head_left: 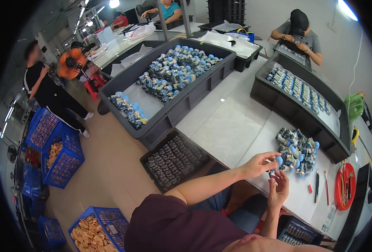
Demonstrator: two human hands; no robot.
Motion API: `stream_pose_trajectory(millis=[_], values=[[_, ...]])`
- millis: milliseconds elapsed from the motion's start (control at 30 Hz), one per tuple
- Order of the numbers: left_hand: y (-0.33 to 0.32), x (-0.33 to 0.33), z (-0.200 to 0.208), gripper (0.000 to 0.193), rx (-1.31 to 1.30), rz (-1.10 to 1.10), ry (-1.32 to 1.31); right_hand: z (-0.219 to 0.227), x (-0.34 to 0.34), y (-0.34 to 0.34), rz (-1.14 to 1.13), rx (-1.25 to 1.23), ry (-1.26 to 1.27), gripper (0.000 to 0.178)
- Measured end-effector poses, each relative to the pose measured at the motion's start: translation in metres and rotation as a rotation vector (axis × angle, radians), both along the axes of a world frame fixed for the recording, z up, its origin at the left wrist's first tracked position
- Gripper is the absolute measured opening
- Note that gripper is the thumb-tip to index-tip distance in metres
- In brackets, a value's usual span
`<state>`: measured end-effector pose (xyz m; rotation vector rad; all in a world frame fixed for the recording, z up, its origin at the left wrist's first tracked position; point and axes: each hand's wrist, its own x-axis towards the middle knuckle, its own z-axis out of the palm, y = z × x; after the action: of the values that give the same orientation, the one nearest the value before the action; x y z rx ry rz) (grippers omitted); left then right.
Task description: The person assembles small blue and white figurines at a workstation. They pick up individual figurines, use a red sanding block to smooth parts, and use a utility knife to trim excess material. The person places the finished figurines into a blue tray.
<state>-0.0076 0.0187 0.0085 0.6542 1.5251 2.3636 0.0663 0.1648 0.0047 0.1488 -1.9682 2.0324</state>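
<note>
Over the table's near edge, my left hand [258, 165] pinches a small figurine with a round light-blue top [279, 161]. Just below it, my right hand [279, 189] has its fingers curled up around the figurine's lower end, and they hide most of its body. Right beside my hands lies a heap of similar blue, white and dark figurines [297, 152] on the white tabletop [223, 126]. To the right of the heap are a small red piece [310, 189], a black pen-like tool [317, 187] and a thin red brush [326, 187].
A grey bin [303, 110] with rows of figurines stands at the right, and a larger bin [173, 111] of them at the left. A red basket [346, 185] holds brushes. Below the table edge sits a dark crate [175, 159]. Co-workers [299, 35] are farther back.
</note>
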Motion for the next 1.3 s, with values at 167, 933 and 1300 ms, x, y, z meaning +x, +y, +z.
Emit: stream_pose_trajectory(millis=[167, 933, 1300], values=[[0.002, -0.003, -0.006, 0.040, -0.042, 0.090, 0.008, -0.016, -0.021, 0.004, 0.031, 0.058, -0.021, 0.025], [-0.001, -0.008, -0.014, 0.035, 0.095, 0.067, -0.277, -0.005, -0.021, 0.007, 0.125, -0.050, -0.163, 0.022], [0.000, -0.007, -0.002, 0.033, -0.023, 0.096, -0.330, 0.002, -0.017, 0.013, 0.183, -0.135, -0.157, 0.026]])
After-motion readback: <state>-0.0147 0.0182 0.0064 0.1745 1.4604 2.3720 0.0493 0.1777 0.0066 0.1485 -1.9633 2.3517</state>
